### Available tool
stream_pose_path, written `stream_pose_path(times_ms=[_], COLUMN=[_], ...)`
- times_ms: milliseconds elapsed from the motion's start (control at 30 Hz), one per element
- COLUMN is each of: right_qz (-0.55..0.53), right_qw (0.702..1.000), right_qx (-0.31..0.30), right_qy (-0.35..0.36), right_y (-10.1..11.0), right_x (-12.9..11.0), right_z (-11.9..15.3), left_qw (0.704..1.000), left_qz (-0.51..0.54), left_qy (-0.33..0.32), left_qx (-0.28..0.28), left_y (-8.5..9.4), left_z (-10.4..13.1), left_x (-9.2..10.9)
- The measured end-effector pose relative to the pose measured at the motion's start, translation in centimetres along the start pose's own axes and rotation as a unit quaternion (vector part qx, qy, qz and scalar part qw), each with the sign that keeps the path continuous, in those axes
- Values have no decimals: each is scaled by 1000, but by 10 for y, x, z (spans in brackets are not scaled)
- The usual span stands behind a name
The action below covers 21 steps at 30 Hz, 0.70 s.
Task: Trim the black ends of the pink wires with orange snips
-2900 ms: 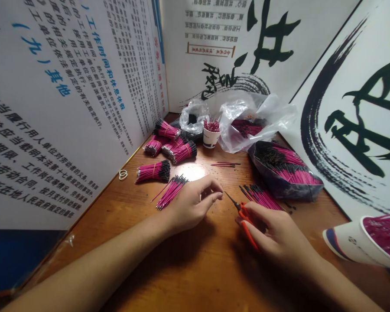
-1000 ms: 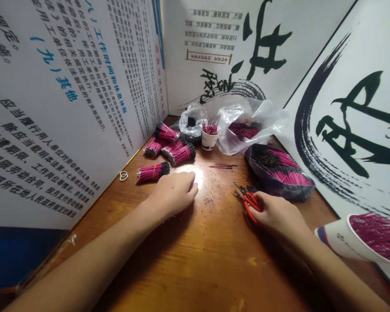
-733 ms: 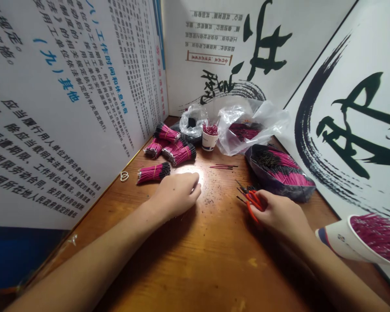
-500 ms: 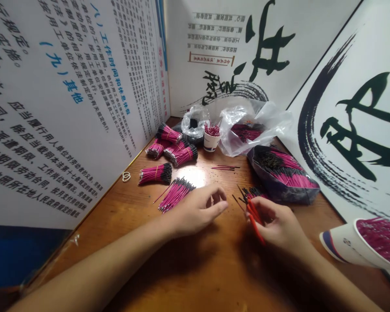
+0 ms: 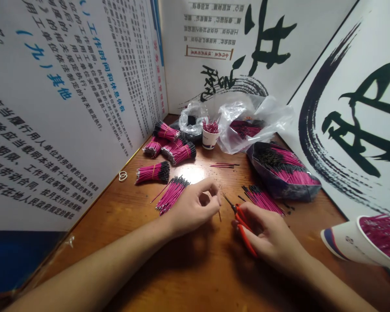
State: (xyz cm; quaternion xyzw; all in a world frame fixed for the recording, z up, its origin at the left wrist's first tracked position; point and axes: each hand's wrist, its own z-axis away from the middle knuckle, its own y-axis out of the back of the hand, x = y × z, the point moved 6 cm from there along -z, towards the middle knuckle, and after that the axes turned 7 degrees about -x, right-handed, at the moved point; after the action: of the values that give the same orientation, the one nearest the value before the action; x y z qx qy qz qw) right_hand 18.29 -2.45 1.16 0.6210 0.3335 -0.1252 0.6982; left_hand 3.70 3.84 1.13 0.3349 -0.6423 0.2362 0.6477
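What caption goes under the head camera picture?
The left hand pinches a thin wire; the right hand holds orange-handled scissors.

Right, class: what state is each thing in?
left hand, apparently pinching a thin strand
right hand, holding scissors
scissors, blade opening unclear
loose wires by left hand, unbound
front banded bundle, tied
far cup, upright, filled
near cup, filled
dark bag, open, filled
large clear bag, crumpled

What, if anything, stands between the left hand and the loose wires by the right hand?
The scissors in the right hand: their blades point toward the left hand and, in this view, lie between it and the loose wires.
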Motion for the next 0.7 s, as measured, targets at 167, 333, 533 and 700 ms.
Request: stream_pose_path(times_ms=[167,333,533,700], right_qz=[38,51,57,64], right_qw=[999,999,998,997], right_qx=[-6,8,19,31], right_qy=[-7,-2,15,28], right_y=[4,7,7,8], right_x=[-2,-1,-2,-3], right_z=[1,0,2,3], left_qw=[1000,1000,1000,999], left_qz=[13,0,6,13], left_qy=[-10,-20,-8,-14], left_qx=[9,18,27,30], left_y=[3,5,6,6], left_z=[-2,-1,0,0], left_x=[-1,4,0,-1])
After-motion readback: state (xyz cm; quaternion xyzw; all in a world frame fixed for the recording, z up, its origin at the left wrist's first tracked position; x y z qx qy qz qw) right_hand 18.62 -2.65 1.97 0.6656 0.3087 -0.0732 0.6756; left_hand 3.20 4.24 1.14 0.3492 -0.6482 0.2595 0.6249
